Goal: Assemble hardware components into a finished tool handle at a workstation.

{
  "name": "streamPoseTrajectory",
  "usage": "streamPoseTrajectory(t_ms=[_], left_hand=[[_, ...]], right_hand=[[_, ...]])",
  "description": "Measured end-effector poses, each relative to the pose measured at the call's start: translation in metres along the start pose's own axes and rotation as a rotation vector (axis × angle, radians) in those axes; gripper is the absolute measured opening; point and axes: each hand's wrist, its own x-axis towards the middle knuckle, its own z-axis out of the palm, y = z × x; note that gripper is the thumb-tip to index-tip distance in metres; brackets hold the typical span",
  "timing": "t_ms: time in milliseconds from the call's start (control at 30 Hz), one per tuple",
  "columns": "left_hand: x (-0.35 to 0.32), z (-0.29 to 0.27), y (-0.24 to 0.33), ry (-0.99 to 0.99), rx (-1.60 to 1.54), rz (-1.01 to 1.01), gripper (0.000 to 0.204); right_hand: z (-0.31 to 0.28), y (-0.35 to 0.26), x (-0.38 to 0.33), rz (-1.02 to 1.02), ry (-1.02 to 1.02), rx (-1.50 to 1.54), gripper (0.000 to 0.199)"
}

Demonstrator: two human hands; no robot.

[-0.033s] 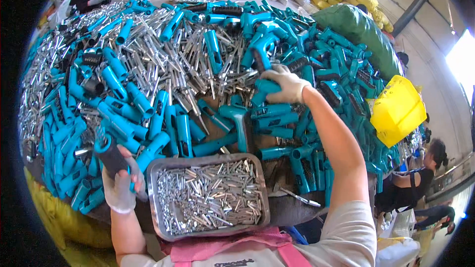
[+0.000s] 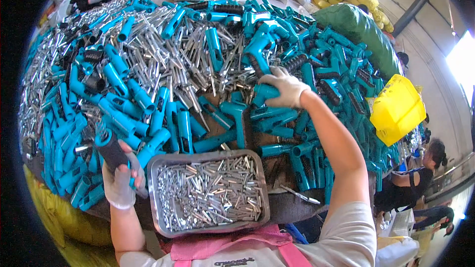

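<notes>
My left hand [image 2: 121, 178], in a pale glove, is wrapped around a teal tool handle with a black ribbed grip [image 2: 113, 154], held upright left of the metal tray. My gloved right hand [image 2: 287, 88] reaches over the pile, with its thumb and fingers around a teal plastic housing [image 2: 265, 92]; part of the piece is hidden beneath the palm. Touching those fingertips is another teal handle with a black grip [image 2: 258, 52]. Directly before me, the grey tray [image 2: 154, 188] is filled with small silver metal pins and bits [image 2: 213, 193].
Silver shafts [image 2: 173, 59] heap up at centre and left, among teal housings [image 2: 116, 113]. More teal handles [image 2: 341, 69] pile up at right, beside a green sack [image 2: 361, 34] and a yellow bin [image 2: 398, 111]. A pen-like stick [image 2: 301, 195] lies right of the tray. Other people work around the table.
The teal handle by my right fingertips has shifted slightly left and down. My right hand stays nearly in place, and my left hand keeps its hold.
</notes>
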Motion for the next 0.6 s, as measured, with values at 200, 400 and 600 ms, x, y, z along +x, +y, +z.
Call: streamPoseTrajectory(t_ms=[200,400,600], left_hand=[[0.003,-0.001,0.01,-0.054,-0.046,0.03,0.045],[-0.033,0.008,0.03,-0.067,-0.027,0.124,0.046],[-0.132,0.012,0.04,-0.089,0.152,-0.206,0.039]], right_hand=[[0.042,-0.034,-0.065,-0.132,0.412,-0.093,0.043],[0.033,-0.059,-0.109,0.109,1.103,0.344,0.037],[0.037,-0.15,-0.239,-0.194,-0.042,1.611,0.069]])
